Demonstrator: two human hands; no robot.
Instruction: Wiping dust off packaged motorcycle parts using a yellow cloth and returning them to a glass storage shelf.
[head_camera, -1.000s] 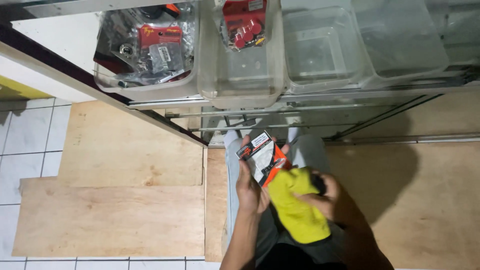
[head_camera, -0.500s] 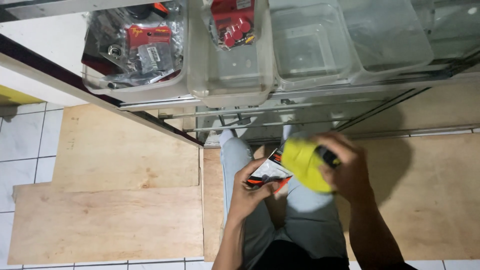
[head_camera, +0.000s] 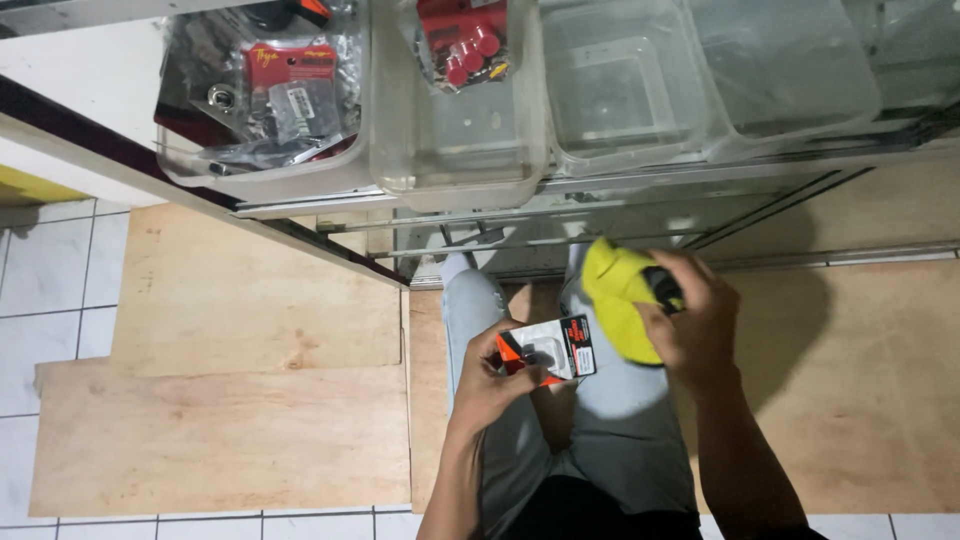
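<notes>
**Carded packet and yellow cloth, held over the lap**

Left hand (head_camera: 490, 375) grips small blister packet (head_camera: 550, 350), orange-and-black card. Right hand (head_camera: 690, 325) clutches yellow cloth (head_camera: 615, 300). Above: clear bins (head_camera: 460, 170), two holding red-labelled packets (head_camera: 290, 75).

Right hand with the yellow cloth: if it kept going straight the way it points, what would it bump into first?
The right hand points up and left, toward the shelf. Probably it would first meet the edge of the clear bin above the yellow cloth, though depth is hard to judge from above.
</notes>
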